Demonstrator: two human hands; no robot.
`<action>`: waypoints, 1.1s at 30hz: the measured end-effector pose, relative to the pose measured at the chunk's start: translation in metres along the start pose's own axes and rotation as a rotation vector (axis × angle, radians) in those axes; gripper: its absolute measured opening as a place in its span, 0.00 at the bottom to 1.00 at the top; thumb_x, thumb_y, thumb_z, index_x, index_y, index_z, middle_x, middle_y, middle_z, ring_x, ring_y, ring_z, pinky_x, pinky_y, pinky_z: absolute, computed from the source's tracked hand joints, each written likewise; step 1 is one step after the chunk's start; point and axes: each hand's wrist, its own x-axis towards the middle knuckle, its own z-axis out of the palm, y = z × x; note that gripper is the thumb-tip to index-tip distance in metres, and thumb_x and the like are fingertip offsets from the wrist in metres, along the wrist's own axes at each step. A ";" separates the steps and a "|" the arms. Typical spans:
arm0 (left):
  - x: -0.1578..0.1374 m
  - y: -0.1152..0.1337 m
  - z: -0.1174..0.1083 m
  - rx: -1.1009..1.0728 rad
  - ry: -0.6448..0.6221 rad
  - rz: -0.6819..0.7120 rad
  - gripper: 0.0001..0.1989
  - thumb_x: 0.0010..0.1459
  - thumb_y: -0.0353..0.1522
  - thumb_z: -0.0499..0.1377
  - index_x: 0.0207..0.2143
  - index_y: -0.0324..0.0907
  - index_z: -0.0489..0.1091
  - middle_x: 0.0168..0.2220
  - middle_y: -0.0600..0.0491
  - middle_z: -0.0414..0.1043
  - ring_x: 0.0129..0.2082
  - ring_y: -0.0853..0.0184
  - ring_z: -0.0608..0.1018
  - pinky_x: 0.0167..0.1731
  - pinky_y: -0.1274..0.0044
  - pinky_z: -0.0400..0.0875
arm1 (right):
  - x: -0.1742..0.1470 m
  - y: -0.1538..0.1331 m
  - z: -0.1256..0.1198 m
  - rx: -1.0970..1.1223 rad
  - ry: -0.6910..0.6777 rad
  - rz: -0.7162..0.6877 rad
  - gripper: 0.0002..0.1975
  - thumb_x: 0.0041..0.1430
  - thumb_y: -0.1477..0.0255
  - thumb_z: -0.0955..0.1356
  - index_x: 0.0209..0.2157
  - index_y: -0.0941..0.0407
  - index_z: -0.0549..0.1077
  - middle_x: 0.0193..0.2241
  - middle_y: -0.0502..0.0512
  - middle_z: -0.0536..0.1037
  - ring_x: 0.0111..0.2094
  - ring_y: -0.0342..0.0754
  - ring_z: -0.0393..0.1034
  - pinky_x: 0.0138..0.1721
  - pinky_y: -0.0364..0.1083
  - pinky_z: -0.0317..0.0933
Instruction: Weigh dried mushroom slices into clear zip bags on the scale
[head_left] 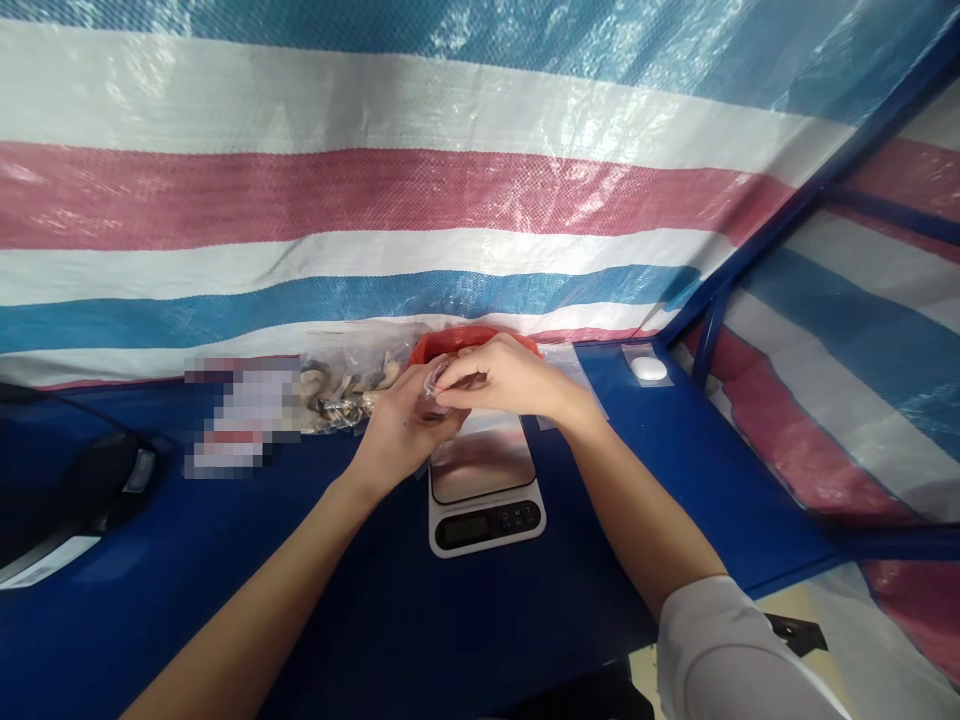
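My left hand (401, 425) grips a small clear plastic piece (433, 390) above the far end of the scale (487, 530), and the fingers of my right hand (499, 375) pinch at it. A red bag (472, 335) sits just behind; a clear bag of pale brown pieces (341, 395) lies to the left. The blue surface (660, 490) stretches rightward from the scale to its edge by the blue frame (817, 190). On the scale's buttons I read M and T; the pixelated label (251, 415) is unreadable.

Clear plastic (433, 386), glossy, partly hidden, between left hand (399, 425) and right hand (501, 374)
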 end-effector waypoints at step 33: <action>-0.064 -0.018 -0.003 0.232 0.015 0.005 0.25 0.66 0.46 0.54 0.56 0.40 0.73 0.59 0.43 0.72 0.59 0.56 0.75 0.62 0.63 0.68 | -0.116 0.074 0.028 0.648 0.404 0.420 0.19 0.47 0.57 0.77 0.37 0.55 0.83 0.37 0.54 0.84 0.40 0.53 0.79 0.43 0.51 0.75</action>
